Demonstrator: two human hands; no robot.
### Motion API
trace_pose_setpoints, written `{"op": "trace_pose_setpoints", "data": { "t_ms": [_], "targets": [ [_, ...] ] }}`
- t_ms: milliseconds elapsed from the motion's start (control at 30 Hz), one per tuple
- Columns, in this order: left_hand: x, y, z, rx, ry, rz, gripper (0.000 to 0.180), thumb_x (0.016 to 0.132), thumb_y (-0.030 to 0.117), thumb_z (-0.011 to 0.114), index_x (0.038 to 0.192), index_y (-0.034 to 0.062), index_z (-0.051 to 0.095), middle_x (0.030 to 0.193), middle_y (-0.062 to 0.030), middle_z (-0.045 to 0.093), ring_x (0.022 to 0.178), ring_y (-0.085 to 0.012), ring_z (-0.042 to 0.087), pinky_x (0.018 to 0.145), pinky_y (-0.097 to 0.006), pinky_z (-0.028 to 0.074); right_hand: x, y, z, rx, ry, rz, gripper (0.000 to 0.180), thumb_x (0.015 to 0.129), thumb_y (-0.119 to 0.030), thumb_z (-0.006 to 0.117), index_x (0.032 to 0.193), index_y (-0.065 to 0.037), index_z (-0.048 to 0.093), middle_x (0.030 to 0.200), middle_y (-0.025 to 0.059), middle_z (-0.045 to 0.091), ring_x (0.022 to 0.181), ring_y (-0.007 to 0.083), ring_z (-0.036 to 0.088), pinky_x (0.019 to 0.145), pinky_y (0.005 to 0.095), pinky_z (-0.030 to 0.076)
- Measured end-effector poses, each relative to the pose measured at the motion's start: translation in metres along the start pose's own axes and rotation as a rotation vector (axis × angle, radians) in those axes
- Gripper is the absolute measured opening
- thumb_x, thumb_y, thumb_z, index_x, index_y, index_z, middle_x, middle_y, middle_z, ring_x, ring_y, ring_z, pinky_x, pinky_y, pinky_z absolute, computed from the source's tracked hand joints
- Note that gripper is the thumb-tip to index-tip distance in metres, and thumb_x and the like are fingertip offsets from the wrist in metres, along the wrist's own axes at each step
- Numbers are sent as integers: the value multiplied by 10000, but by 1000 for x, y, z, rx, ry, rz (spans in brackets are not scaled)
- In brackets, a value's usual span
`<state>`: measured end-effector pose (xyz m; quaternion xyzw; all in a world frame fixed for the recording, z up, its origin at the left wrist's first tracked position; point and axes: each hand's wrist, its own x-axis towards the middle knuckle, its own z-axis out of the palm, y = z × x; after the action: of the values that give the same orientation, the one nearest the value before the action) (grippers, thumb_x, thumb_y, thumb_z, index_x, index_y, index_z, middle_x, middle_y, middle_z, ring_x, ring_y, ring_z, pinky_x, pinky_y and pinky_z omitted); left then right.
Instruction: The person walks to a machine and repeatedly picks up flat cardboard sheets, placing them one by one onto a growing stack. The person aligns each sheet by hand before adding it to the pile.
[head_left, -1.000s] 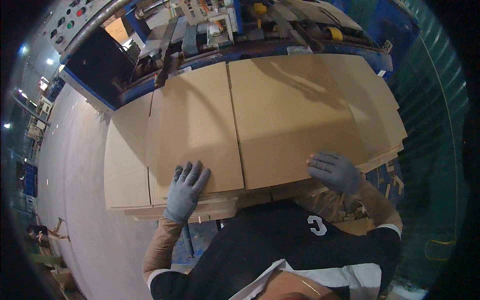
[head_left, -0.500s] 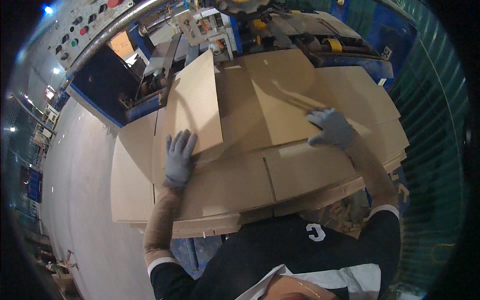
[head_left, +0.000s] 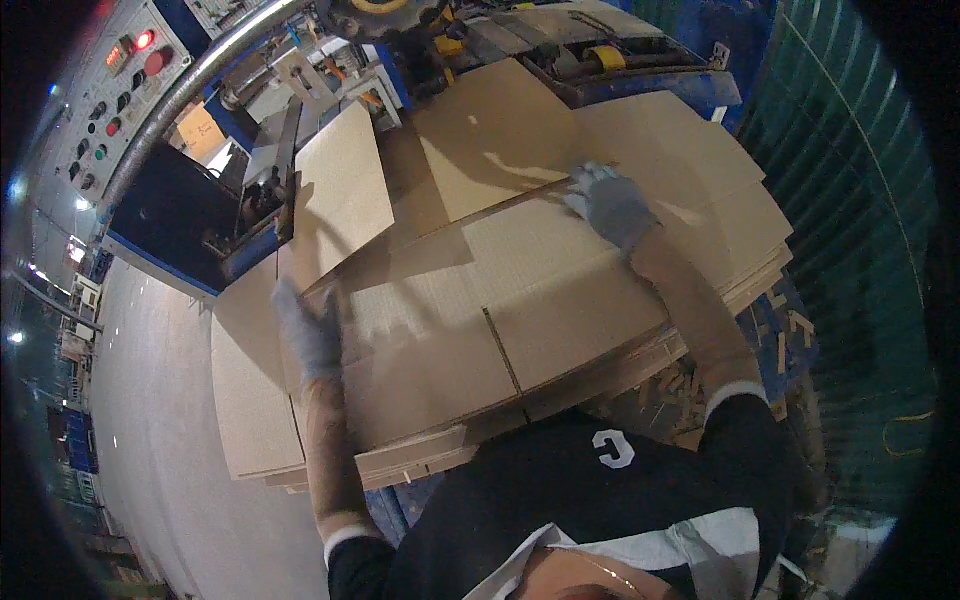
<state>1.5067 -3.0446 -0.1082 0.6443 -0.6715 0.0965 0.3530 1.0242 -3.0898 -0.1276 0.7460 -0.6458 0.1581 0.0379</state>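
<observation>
Toward 12 o'clock, cardboard sheet (head_left: 495, 140) is lying on flat cardboard stack (head_left: 420, 375), left panel tilting up. At 9 o'clock, left hand (head_left: 312, 330) is blurring, thumb standing apart from fingers; at 2 o'clock, right hand (head_left: 612, 207) is resting by sheet's near edge, fingers spreading slightly. At 5 o'clock, dark shirt (head_left: 530, 475) is bearing white printed mark (head_left: 613, 449).
</observation>
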Motion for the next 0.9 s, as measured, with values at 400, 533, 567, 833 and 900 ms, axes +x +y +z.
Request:
{"op": "trace_pose_setpoints", "data": {
  "t_ms": [400,533,567,833,900],
  "targets": [
    [-133,-74,-99,156,297,-1109,881,861,576,564,1413,-67,321,1449,-250,360,1346,-356,349,1123,-386,254,40,-19,-3,-41,-38,-40,695,940,-495,428,1432,-20,307,1461,259,320,1325,381,378,1102,454,284],
    [-140,-102,-108,141,306,-1156,868,856,580,564,1393,-70,360,1442,-258,369,1321,-356,380,1108,-391,273,-17,-3,-35,152,-60,17,660,926,-481,468,1411,-44,366,1425,256,374,1270,380,447,1058,430,353],
    [-145,-109,-110,104,347,-1117,861,855,576,567,1388,-71,370,1439,-259,373,1312,-356,390,1104,-405,277,-47,10,-46,300,75,129,655,922,-473,482,1402,-39,377,1419,253,385,1266,377,451,1055,427,356],
    [-144,-134,-151,-910,1001,-877,631,851,303,585,1341,-60,423,1363,-220,463,1262,-325,438,1033,-497,371,-198,122,8,80,702,871,683,877,-402,598,1378,12,387,1411,244,404,1291,370,410,1059,410,347],
    [-136,-140,-168,-1062,949,-716,633,857,289,585,1356,-53,398,1360,-215,468,1280,-319,423,1031,-483,386,-193,135,21,-54,665,833,672,868,-342,623,1381,17,379,1417,240,399,1303,370,392,1063,413,343]
  ]
}}
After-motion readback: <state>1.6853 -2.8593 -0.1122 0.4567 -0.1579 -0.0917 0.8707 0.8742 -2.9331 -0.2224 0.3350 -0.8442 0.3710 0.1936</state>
